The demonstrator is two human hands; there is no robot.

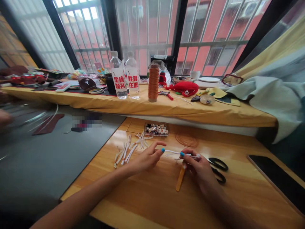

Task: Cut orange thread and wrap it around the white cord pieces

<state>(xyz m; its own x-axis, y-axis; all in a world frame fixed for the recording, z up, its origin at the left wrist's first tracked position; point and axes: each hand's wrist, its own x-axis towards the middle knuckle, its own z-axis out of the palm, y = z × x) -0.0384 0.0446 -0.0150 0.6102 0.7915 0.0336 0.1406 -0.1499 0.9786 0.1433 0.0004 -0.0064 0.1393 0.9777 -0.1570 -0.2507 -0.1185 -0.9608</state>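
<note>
Thin white cords stick out to the left from my right hand, whose thumb and fingers are closed on them. Just left of the cords' free ends is my left hand, its index finger and thumb stretched out and apart. Under my right hand a flat wooden stick slants down; whether the fingers touch its upper end I cannot tell. Black-handled scissors lie right beside my right hand, their blades hidden behind it. Several short bundles of white cord are spread left of my left hand.
A clear box of beads and a coil of brown cord lie at the table's back. A dark phone-like slab lies right. On the cloth-covered sill stand two water bottles and an orange thread spool. A blurred hand shows far left.
</note>
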